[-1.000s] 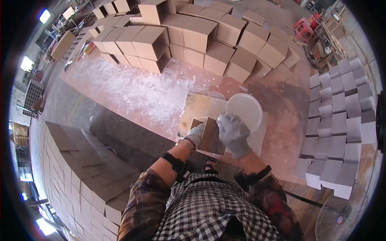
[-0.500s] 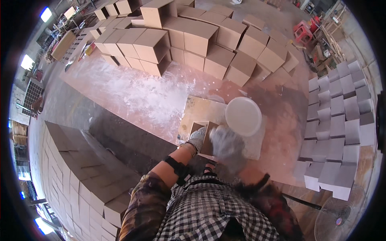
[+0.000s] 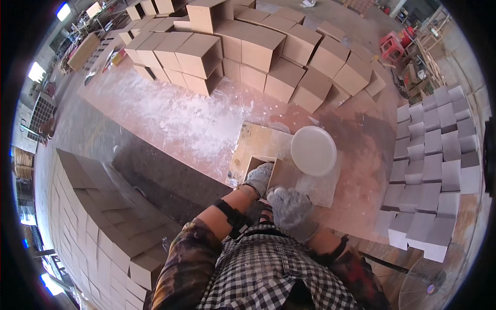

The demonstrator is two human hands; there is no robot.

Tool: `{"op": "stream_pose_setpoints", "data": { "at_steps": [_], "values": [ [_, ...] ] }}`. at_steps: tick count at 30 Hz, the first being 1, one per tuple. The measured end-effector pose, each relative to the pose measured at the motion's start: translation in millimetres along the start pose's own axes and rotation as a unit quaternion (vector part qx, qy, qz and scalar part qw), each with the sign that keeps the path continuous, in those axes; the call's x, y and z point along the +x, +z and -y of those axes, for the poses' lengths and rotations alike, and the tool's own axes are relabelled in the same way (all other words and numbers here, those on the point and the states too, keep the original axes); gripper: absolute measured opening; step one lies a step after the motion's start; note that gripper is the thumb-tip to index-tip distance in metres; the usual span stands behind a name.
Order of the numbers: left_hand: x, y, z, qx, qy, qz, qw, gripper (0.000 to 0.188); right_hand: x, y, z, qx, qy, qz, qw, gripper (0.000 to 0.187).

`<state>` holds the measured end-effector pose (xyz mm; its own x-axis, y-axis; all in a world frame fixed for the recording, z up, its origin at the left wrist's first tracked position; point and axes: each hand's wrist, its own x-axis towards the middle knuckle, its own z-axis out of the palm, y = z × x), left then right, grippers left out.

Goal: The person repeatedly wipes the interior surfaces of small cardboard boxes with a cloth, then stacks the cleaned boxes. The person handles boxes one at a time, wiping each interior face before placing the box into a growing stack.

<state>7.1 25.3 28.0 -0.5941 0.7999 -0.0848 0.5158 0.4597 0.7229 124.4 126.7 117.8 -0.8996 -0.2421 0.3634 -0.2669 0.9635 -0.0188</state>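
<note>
An open brown box (image 3: 275,173) stands on a worn board (image 3: 251,138) in front of me. My left hand (image 3: 260,176), in a grey knitted glove, reaches into the box's opening and grips it from inside; part of its fingers is hidden by the box. My right hand (image 3: 293,207), gloved the same way, is closed at the near right corner of the box. Whatever lies in its curled fingers is hidden. A round white tub (image 3: 313,151) sits at the board's right side, beyond my right hand.
Brown open boxes (image 3: 253,44) are stacked across the far side. Pale block-like boxes (image 3: 431,160) stand in rows at right, with a fan (image 3: 426,284) below them. Another brown stack (image 3: 98,222) rises at left. White powder (image 3: 191,113) covers part of the reddish floor sheet.
My right hand, blurred before, has moved down and slightly left to the box's near corner. The left hand and the box have shifted slightly to the right.
</note>
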Motion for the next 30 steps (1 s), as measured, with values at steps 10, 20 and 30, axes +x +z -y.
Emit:
{"op": "stream_pose_setpoints", "data": {
  "at_steps": [10, 20, 30],
  "values": [
    [19.4, 56.6, 57.0, 0.049, 0.007, 0.019, 0.999, 0.032, 35.3, 5.4, -27.0, -0.003, 0.099, -0.037, 0.994, 0.015],
    [26.8, 38.7, 20.6, 0.009, 0.007, -0.016, 1.000, 0.028, 40.7, 23.1, -59.7, 0.084, 0.136, -0.096, 0.982, 0.018],
    [18.5, 35.8, 29.4, -0.019, -0.015, 0.023, 0.999, 0.032, 2.0, -15.5, -5.0, 0.015, -0.036, 0.051, 0.998, 0.029]
  ]
}}
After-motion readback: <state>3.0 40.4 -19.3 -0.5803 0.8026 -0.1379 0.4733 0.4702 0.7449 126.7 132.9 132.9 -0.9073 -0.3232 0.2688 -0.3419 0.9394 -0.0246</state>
